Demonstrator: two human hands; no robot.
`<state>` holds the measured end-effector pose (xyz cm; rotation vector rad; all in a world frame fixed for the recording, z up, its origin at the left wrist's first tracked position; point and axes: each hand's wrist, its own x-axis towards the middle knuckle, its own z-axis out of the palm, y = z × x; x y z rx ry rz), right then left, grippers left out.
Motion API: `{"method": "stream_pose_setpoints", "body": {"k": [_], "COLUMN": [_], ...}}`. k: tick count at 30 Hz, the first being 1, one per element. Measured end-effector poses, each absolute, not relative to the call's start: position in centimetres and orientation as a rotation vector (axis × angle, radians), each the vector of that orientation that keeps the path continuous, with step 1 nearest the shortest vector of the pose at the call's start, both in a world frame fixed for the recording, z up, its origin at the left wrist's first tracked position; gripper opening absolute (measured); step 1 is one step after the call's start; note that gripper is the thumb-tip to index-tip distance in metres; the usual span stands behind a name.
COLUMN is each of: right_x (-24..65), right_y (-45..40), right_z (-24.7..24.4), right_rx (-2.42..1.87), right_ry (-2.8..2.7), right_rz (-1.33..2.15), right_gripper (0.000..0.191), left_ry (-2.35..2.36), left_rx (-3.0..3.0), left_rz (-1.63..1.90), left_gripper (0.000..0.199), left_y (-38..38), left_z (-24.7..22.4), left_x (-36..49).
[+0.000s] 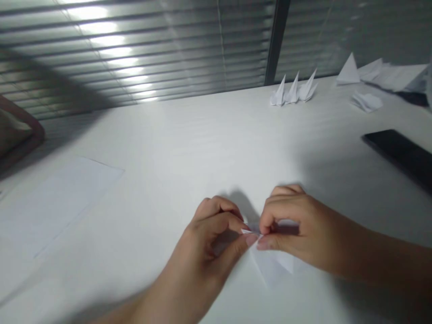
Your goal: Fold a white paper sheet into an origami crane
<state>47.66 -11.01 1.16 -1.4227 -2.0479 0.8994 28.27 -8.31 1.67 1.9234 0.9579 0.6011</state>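
At far left, one brown padded object (16, 130) (cushion or bag, hard to tell) beside the white table (168, 135), then one flat paper sheet (60, 202) on the tabletop. Next, two hands: left hand (199, 265) and right hand (313, 234), thumbs and forefingers pinched closed on one folded white paper piece (270, 265), its pinched tip between both sets of fingertips (251, 240). Farther back, three pointed paper folds (293, 90) in a row; beyond, one crumpled paper (366, 102) and a loose paper heap (381, 74). At right, one black phone (401, 153).

Left hand (199, 256), right hand (307, 229), pinched close together
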Motion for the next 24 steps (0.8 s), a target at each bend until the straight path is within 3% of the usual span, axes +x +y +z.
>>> {"method": "stream_pose_setpoints", "body": {"k": [24], "right_x": [47.38], "right_y": [-10.89], "right_z": [1.54], "right_rx": [-1.460], "right_ry": [-1.891], "right_rz": [1.078], "right_gripper": [0.009], "left_ry": [1.004], "left_rx": [1.797], "left_rz": [0.540], "left_gripper": [0.016], "left_y": [-7.80], "left_z": [1.58], "left_x": [28.53]}}
